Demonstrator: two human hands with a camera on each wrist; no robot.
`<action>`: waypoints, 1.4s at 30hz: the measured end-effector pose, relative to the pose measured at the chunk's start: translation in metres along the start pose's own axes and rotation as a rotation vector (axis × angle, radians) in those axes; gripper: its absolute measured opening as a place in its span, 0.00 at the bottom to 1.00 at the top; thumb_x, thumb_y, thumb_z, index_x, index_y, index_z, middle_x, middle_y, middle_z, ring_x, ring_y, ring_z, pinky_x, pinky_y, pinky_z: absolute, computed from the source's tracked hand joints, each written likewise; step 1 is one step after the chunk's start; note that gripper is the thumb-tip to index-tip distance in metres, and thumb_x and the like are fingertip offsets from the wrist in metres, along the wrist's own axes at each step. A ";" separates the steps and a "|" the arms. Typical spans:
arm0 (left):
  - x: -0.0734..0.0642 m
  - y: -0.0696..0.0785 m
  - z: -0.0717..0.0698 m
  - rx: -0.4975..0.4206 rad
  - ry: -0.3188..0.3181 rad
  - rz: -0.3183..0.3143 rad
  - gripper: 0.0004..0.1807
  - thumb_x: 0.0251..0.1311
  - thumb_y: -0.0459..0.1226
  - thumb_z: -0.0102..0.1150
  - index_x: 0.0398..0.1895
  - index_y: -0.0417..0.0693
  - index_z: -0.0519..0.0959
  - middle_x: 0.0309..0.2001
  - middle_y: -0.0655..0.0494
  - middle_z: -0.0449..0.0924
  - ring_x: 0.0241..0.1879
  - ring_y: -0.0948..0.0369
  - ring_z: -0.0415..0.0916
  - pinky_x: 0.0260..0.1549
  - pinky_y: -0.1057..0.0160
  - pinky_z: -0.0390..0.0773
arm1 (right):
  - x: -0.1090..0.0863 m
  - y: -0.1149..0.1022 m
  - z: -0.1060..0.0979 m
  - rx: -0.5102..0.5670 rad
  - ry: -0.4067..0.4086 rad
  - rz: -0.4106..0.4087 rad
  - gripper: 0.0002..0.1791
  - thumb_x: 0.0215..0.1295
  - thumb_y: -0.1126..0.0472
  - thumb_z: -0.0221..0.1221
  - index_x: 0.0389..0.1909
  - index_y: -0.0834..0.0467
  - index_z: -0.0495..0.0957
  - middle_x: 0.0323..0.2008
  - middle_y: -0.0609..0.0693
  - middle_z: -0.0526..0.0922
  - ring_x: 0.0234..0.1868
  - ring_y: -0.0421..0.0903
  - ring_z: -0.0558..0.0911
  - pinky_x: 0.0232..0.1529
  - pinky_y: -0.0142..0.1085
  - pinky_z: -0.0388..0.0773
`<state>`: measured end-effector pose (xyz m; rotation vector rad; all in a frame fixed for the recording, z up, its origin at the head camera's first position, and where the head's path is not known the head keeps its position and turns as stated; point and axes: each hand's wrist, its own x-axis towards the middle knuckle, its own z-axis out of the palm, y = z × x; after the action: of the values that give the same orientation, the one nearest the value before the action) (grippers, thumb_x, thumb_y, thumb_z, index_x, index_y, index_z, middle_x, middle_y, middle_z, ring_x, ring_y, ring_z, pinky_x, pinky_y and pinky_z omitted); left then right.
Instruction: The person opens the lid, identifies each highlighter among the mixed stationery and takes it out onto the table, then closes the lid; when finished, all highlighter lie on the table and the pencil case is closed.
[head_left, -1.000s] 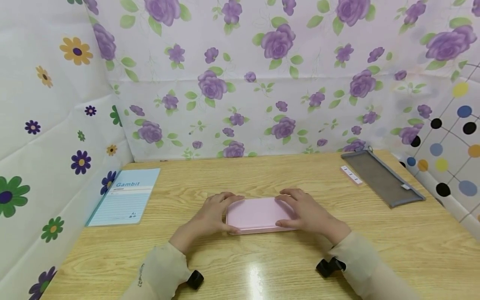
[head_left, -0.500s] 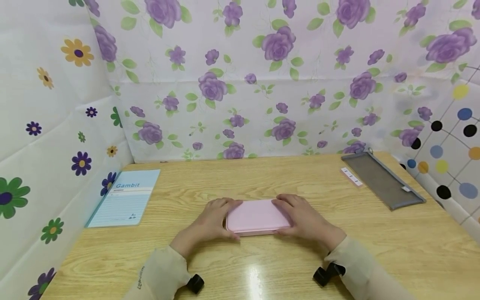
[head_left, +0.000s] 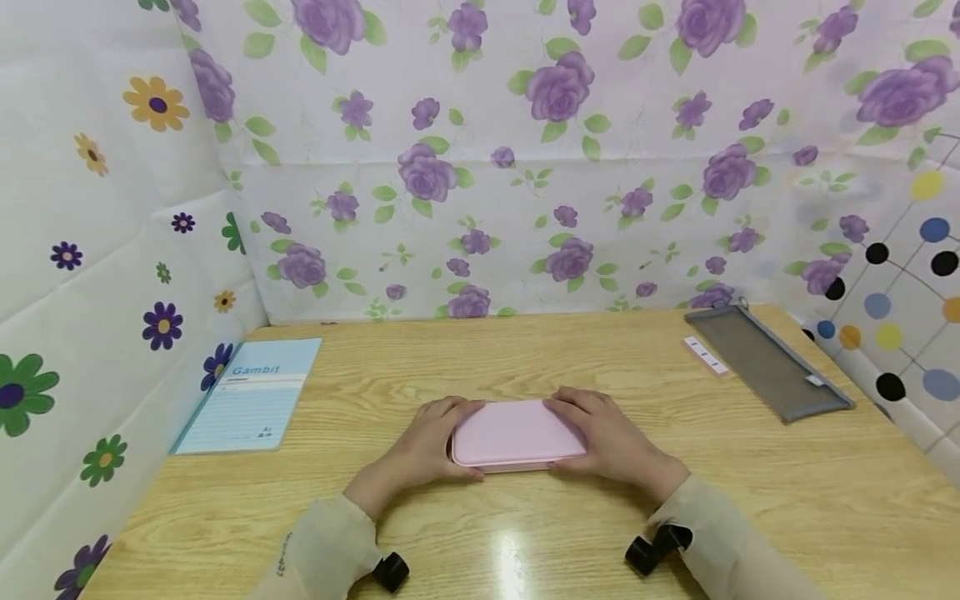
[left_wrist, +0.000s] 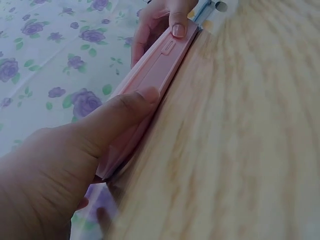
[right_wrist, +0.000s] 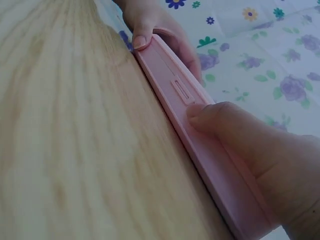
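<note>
Both hands, left hand (head_left: 420,446) & right hand (head_left: 611,437), grip pink case (head_left: 516,433) on table (head_left: 525,358)

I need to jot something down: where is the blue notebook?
In the head view, the blue notebook lies on the table's left side by the flowered wall, left of the left hand.

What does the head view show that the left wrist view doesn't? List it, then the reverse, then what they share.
Only the head view: the blue notebook, the grey mesh pouch, a small white strip beside it, the dotted wall at right, and both sleeves.

Only the left wrist view: the case's front edge up close, with a small rectangular latch and a thumb on either side of it.

Both: the pink case lying flat on the wooden table, the left hand and right hand gripping its ends, and the purple-rose backdrop.
</note>
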<state>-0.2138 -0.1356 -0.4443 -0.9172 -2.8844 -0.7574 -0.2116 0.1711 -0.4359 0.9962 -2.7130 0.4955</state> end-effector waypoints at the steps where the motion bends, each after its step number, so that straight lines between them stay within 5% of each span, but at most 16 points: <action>1: 0.000 0.000 0.000 -0.004 0.004 -0.002 0.55 0.37 0.61 0.75 0.71 0.59 0.62 0.62 0.53 0.69 0.63 0.48 0.65 0.64 0.44 0.67 | 0.000 0.001 0.001 0.015 0.003 0.001 0.48 0.45 0.35 0.69 0.66 0.55 0.69 0.64 0.57 0.72 0.65 0.58 0.71 0.65 0.56 0.67; 27: -0.004 0.000 0.003 0.010 0.020 0.029 0.54 0.38 0.57 0.75 0.72 0.58 0.61 0.62 0.52 0.68 0.60 0.51 0.69 0.59 0.47 0.73 | 0.003 0.011 0.008 0.088 0.106 -0.115 0.46 0.41 0.39 0.73 0.61 0.58 0.75 0.59 0.58 0.76 0.59 0.56 0.74 0.59 0.52 0.73; 42: -0.004 0.002 0.003 -0.012 0.040 0.037 0.55 0.36 0.54 0.78 0.71 0.54 0.61 0.61 0.52 0.69 0.60 0.51 0.69 0.59 0.47 0.73 | 0.009 0.010 -0.002 0.123 0.012 -0.034 0.41 0.44 0.41 0.71 0.60 0.56 0.76 0.58 0.56 0.77 0.59 0.56 0.75 0.59 0.53 0.74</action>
<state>-0.2093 -0.1354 -0.4464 -0.9424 -2.8236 -0.7815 -0.2247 0.1735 -0.4330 1.0639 -2.6784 0.6665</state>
